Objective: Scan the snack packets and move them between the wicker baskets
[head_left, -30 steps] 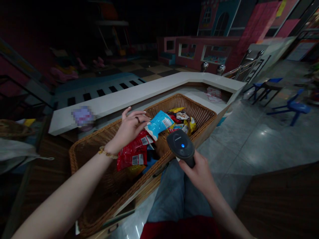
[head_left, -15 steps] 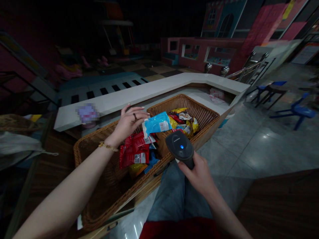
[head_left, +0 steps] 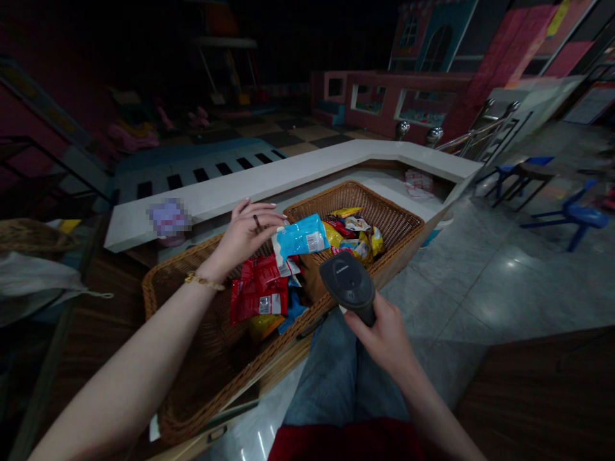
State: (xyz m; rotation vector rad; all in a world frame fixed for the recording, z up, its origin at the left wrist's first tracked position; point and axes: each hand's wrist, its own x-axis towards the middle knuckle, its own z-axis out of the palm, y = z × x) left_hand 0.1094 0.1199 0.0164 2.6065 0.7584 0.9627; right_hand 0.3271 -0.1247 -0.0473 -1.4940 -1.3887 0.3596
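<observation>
Reaching in from lower left over the left basket with left hand, back of hand up, bracelet at the wrist, ring on one finger. Pinching lightly: thumb nearly closed against fingers on the left end of the blue packet, upper fingers loosely extended. Holding that packet roughly level above the adjoining edges of the two baskets, barcode facing up, right end out over the left edge of the right basket.

Coming in from lower right with right hand, closed around the handle of the scanner, thumb on the near side. Can't tell about the trigger finger, hidden. Aiming scanner head up and left over the near edge of the right basket, close to the packet, not touching.

In the left basket, toward its right edge: red packets on top of a yellow packet and a deep-blue packet. Mixed packets heaped in the right basket.

Behind the baskets' far edges: white counter, blurred purple item near its left end. Beyond: piano-key mat, pink playhouse, very dim. Off to the right: grey tile floor, blue chair.
</observation>
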